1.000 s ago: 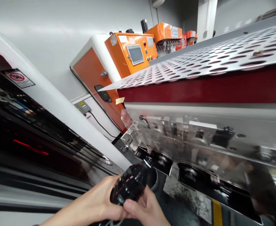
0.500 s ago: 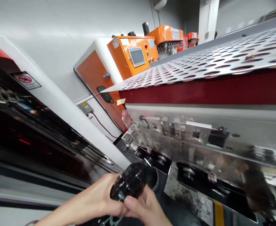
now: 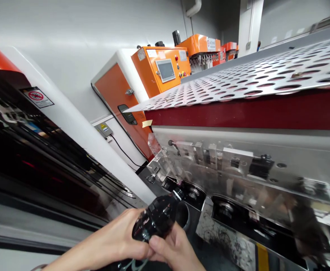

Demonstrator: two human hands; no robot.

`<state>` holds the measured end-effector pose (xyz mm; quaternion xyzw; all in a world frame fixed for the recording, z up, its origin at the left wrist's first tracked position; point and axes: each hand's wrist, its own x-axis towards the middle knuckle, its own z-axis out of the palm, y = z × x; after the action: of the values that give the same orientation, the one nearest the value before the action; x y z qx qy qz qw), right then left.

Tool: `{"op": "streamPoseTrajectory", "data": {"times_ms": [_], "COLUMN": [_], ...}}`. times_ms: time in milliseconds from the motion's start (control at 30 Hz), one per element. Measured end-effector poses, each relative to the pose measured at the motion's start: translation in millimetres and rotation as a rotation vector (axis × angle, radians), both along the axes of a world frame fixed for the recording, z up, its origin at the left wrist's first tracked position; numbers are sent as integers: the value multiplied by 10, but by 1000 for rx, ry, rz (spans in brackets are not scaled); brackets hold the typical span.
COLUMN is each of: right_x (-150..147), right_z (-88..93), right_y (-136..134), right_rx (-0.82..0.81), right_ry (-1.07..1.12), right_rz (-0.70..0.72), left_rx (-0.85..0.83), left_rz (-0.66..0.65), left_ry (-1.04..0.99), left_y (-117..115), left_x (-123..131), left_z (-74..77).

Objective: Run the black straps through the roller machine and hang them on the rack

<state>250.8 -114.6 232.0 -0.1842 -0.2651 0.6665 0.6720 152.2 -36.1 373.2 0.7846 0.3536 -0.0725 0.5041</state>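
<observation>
Head view: the left hand [image 3: 111, 235] and right hand [image 3: 172, 250] hold a dark plastic bottle [image 3: 156, 220] tightly in curled fingers [image 3: 161, 244], barely shifted, with a round black opening [image 3: 182, 215] just beyond the fingers.

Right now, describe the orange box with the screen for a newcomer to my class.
Past the perforated metal sheet on the dark red machine, a white cabinet with an orange door stands by the wall. The orange control box tops it, set apart by its small screen and red buttons.
</observation>
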Motion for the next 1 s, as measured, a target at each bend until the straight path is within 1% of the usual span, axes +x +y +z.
{"op": "streamPoseTrajectory", "data": {"times_ms": [100, 300, 467, 633, 767, 867, 1000], "right_x": [-2, -12, -13, -31, -1, 31, 34], "right_z": [7, 34, 21, -28, -59, -71, -63], "right_y": [1, 6, 10, 24, 13, 1, -3], "right_rx": [-13, 21, 1, 10, 9, 15, 14], "right_ry": [-8, 46, 37, -4, -77, -120, -125], "right_rz": [9, -49, -30, -150, -171, -170, -197], "left_rx": [-32, 19, 41, 64, 88, 76, 88], "left_rz": [7, 3, -3, 3, -23, -40, -34], "left_ry": [-15, -6, -7, -50, -95, -136, -140], "left_y": [-10, -27, -14, -1, 17, 36, 66], "left_x": [-11, -5, -13, -36, -60, -83, -110], "left_z": [-3, 8, -16, -83, -172, -238, -286]}}
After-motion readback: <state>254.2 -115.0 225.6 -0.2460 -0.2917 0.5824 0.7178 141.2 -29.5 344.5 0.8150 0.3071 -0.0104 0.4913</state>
